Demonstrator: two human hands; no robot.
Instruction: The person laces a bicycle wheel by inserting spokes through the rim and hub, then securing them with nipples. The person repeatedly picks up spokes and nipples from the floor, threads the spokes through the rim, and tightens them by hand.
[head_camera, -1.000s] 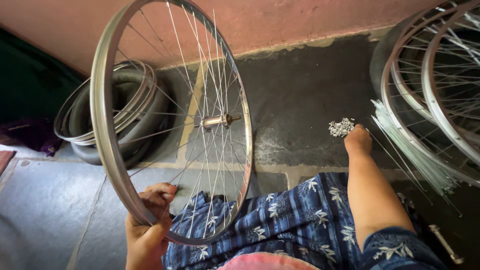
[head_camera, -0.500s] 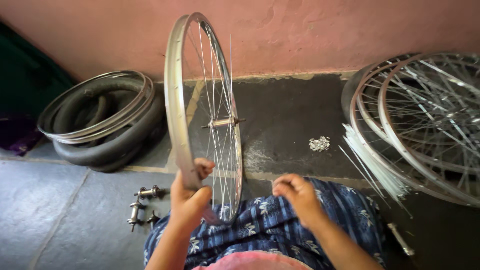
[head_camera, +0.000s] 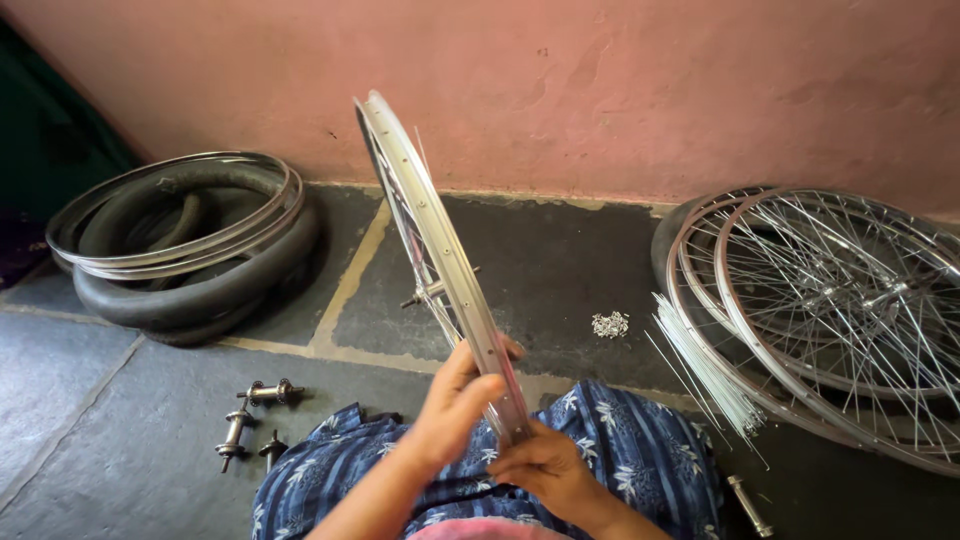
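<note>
Person is sitting on the floor (head_camera: 560, 260), holding a spoked wheel rim (head_camera: 432, 250) upright, edge-on to the camera, its lower end resting on the lap. Left hand (head_camera: 455, 405) is gripping the rim's near edge, fingers (head_camera: 478, 385) curled around it. Right hand (head_camera: 540, 462) is pinching the rim just below, fingers closed on it. At 10 o'clock tyres (head_camera: 190, 270) are lying stacked; at 3 o'clock finished wheels (head_camera: 830, 310) are leaning beside loose spokes (head_camera: 705, 375). Hubs (head_camera: 250, 415) are lying at 8 o'clock.
</note>
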